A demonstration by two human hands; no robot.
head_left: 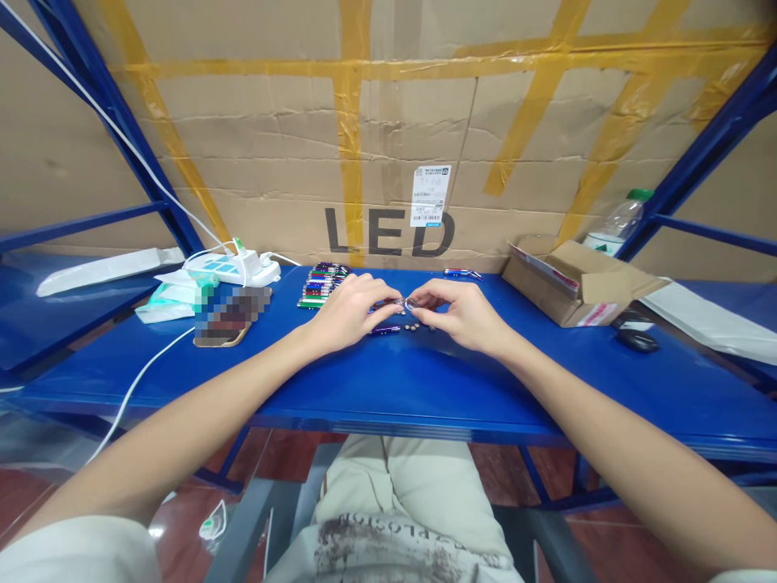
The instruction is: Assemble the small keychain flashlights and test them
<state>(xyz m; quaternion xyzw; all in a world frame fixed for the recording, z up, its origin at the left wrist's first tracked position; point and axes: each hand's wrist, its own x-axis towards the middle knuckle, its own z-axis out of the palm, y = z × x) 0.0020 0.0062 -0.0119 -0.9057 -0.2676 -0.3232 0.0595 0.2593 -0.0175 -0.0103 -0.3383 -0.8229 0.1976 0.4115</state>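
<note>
My left hand (359,308) and my right hand (456,312) meet over the middle of the blue table, thumbs and fingertips pinched. A small shiny metal piece (409,304) shows at the fingertips of my right hand. The fingers of my left hand close on a slim piece, mostly hidden. Below the hands lies a purple metallic tube (384,329). Several small round button-like pieces (411,327) are scattered beside it. Behind my left hand a row of slim coloured metallic tubes (319,285) lies side by side. Farther back rest a few red and blue tubes (462,274).
At the left are a blurred phone (234,317), a white power strip (236,265) with cables and a green-white packet (176,295). An open cardboard box (583,283), a black mouse (637,340) and a plastic bottle (625,217) stand right. A large taped carton (273,162) walls the back.
</note>
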